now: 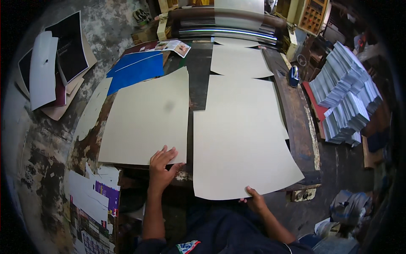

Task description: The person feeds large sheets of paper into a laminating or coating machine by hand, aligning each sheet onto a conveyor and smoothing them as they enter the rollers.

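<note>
My left hand [163, 167] lies on the near right part of a large off-white paperboard sheet [144, 118], its fingers spread on top and the thumb out along the edge. To the right, a second off-white paperboard sheet [241, 148] overhangs the near table edge. My right hand [255, 200] pinches its near edge, thumb above and fingertips partly hidden beneath. Beyond it, overlapping sheets [241, 59] run in a row toward the roller machine [228, 31] at the far end. A pale sheet [239, 12] rises over the rollers.
Blue sheets [137, 70] and a printed leaflet [173, 47] lie at the table's far left. A small dark blue object [294, 76] sits on the right table edge [302, 127]. Stacks of white paper [344, 89] stand at right. Large dark and white sheets [69, 51] lie at far left.
</note>
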